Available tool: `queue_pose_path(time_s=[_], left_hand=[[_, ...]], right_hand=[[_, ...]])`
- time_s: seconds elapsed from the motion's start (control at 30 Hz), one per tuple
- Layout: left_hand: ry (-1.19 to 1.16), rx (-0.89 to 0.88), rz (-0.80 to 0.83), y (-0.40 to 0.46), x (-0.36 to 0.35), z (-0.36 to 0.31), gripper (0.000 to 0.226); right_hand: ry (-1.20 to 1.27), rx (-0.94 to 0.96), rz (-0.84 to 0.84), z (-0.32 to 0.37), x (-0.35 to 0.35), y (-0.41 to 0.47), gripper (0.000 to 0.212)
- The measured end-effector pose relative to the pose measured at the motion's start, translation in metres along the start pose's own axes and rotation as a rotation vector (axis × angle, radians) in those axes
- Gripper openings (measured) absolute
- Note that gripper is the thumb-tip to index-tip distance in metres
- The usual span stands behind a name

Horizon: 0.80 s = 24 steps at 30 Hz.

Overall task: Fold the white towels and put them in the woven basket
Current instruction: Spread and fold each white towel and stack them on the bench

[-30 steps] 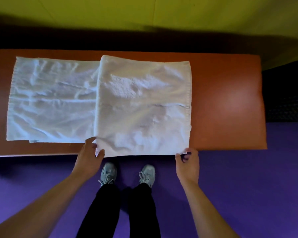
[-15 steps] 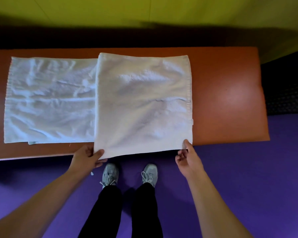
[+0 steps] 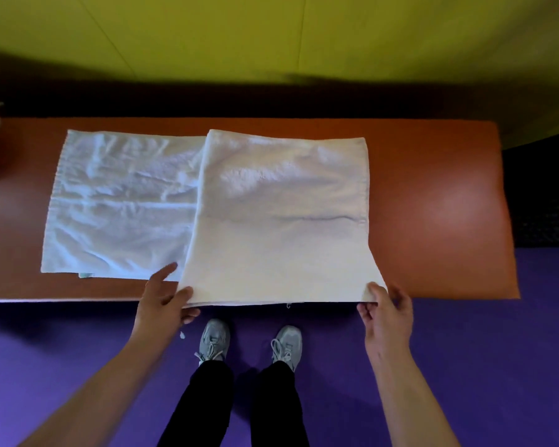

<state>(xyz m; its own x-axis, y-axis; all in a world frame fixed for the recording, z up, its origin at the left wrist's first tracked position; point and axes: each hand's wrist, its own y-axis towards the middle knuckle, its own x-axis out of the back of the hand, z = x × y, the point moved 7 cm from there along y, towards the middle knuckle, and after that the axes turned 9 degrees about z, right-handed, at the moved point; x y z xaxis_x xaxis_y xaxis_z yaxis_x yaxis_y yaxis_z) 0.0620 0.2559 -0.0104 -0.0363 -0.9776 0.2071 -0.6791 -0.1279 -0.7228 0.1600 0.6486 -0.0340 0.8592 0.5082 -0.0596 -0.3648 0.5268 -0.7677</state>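
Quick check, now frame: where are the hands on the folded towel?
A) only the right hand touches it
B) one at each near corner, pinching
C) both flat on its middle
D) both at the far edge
B: the left hand pinches the near left corner of the folded white towel and the right hand pinches the near right corner, at the orange table edge.
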Motion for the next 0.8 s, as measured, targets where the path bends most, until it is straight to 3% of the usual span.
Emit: queue_pose_path(time_s=[0.2, 0.3, 0.43, 0.5, 0.63, 0.8], left_hand=[[-0.352, -0.009, 0.061, -0.002, -0.010, -0.070, 0.018], [-0.426, -0.037, 0.144, 0.012, -0.017, -0.108, 0.024], [-0.182, -0.166, 0.077, 0.051, -0.020, -0.152, 0.021], [-0.078, -0.218, -0.007, 0.075, -0.022, -0.171, 0.009], [0.085, -0.316, -0.052, 0.123, -0.036, -0.203, 0.014], [0.159, -0.276, -0.120, 0.171, -0.048, -0.214, 0.023]], right_hand=[[0.033, 0.029, 0.239, 0.066, -0.054, 0.004, 0.020], [0.029, -0.017, 0.292, 0.087, -0.081, 0.021, 0.013], [0.018, -0.017, 0.364, 0.115, -0.121, 0.037, 0.008], [-0.023, 0.012, 0.391, 0.126, -0.141, 0.048, 0.023], [-0.093, 0.053, 0.352, 0.134, -0.175, 0.076, 0.054], [-0.141, 0.086, 0.257, 0.137, -0.190, 0.111, 0.043]])
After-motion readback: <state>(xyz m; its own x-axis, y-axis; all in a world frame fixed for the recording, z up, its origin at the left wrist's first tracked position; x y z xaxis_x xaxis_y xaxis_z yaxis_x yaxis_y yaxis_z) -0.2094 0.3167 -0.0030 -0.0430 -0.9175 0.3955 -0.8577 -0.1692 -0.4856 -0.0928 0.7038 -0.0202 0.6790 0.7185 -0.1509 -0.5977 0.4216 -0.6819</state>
